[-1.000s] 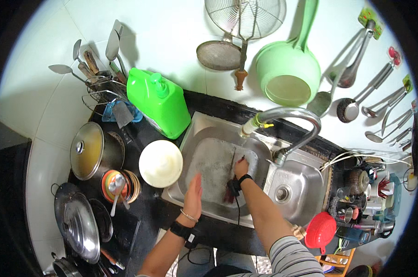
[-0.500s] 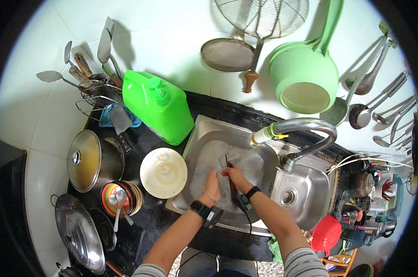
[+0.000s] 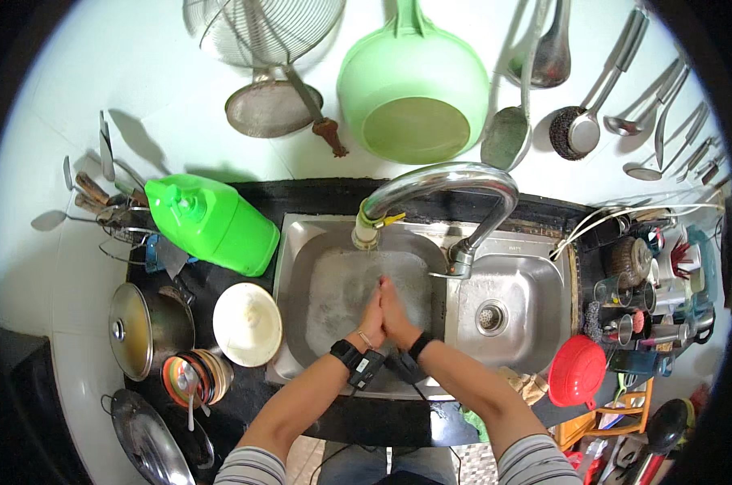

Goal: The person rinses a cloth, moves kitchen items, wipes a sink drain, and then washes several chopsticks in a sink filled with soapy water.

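This is a kitchen: steel sink [image 3: 535, 323], wall-hung utensils [image 3: 507, 137], lidded pot [image 3: 164, 327], stacked bowls [image 3: 211, 376].

Our left hand [image 3: 371, 320] and right hand [image 3: 396, 311] meet palm to palm in front of us, fingers [image 3: 388, 291] extended and pointing away from our body. Our left forearm [image 3: 299, 402] and right forearm [image 3: 468, 374] slant inward, bringing our wrists [image 3: 413, 338] near each other yet apart. We cannot tell whether our palms enclose anything.
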Motion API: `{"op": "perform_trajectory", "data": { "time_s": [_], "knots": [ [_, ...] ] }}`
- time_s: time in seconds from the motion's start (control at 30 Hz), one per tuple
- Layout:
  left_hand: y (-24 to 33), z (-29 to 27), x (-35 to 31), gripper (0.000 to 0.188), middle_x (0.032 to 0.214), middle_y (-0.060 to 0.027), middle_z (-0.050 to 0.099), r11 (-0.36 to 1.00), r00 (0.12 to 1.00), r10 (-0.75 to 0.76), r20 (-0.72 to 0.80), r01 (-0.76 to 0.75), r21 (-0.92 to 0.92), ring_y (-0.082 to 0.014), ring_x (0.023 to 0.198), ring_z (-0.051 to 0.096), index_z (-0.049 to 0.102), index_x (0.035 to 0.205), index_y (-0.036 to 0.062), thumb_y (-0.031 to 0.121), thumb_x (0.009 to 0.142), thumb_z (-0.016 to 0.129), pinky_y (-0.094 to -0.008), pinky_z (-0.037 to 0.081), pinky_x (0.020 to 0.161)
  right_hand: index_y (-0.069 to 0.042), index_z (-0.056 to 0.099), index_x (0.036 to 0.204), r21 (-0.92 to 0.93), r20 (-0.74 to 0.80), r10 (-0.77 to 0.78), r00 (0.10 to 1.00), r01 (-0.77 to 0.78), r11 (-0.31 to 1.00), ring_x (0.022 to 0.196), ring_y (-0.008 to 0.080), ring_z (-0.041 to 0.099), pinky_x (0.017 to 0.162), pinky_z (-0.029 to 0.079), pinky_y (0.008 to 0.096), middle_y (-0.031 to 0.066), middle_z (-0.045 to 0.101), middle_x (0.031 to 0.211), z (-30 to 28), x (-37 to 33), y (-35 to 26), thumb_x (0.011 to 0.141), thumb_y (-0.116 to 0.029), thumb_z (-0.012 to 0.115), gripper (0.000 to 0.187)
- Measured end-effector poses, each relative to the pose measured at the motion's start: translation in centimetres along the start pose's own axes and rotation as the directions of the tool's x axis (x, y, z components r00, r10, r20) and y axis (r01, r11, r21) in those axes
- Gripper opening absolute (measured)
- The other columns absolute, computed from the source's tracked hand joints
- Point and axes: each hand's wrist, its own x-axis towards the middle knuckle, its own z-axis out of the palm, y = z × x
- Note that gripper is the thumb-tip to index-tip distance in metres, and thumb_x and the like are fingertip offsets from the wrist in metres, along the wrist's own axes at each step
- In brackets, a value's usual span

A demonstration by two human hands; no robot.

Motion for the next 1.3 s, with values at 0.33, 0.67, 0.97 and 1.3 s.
{"op": "perform_trajectory", "data": {
  "time_s": [0.33, 0.67, 0.97, 1.3],
  "knots": [
    [0.9, -3.3, -0.3, 0.050, 0.137, -0.0016, 0.040, 0.997, 0.998, 0.056, 0.010, -0.055, -0.054, -0.0176, 0.120, 0.040, 0.038, 0.135, 0.0128, 0.043, 0.096, 0.030, -0.0330, 0.029, 0.102, -0.007, 0.026, 0.138, -0.103, 0.237, 0.137, 0.962, -0.115, 0.988, 0.129, 0.0241, 0.024, 0.106, 0.021, 0.0348, 0.0108, 0.023, 0.142, 2.4, -5.1, -2.5, 0.096, -0.047, 0.023, 0.058],
    [-0.6, -3.6, -1.1, 0.051, 0.127, -0.0030, 0.049, 0.999, 0.998, 0.017, -0.066, -0.019, -0.030, -0.0191, 0.114, 0.045, 0.043, 0.129, 0.0124, 0.048, 0.094, 0.033, -0.0360, 0.035, 0.097, -0.005, 0.032, 0.132, -0.254, 0.199, 0.228, 0.953, -0.175, 0.951, 0.120, 0.0240, 0.035, 0.102, 0.029, 0.0332, 0.0108, 0.035, 0.132, 2.2, -4.3, -5.5, 0.096, -0.048, 0.024, 0.057],
    [-5.0, -11.5, 7.0, 0.079, 0.151, -0.0122, -0.004, 0.932, 0.875, -0.320, -0.364, 0.359, 0.044, -0.0298, 0.139, -0.001, -0.002, 0.145, 0.0109, 0.063, 0.089, 0.017, -0.0496, 0.004, 0.110, -0.004, 0.043, 0.117, -0.190, 0.103, 0.448, 0.888, -0.424, 0.885, 0.105, 0.0249, 0.044, 0.092, 0.035, 0.0361, 0.0112, 0.045, 0.116, -3.9, 2.3, -2.5, 0.093, -0.045, 0.033, 0.049],
    [-0.2, -5.6, 3.2, 0.070, 0.141, -0.0133, 0.033, 0.881, 0.888, -0.447, 0.109, 0.458, -0.119, -0.0318, 0.129, 0.030, 0.035, 0.136, 0.0054, 0.057, 0.092, 0.021, -0.0440, 0.025, 0.106, -0.002, 0.050, 0.106, -0.140, 0.199, 0.827, 0.526, -0.820, 0.555, 0.096, 0.0260, 0.050, 0.085, 0.040, 0.0392, 0.0121, 0.053, 0.106, -3.3, 1.8, 0.2, 0.090, -0.043, 0.040, 0.046]
  ]
}}
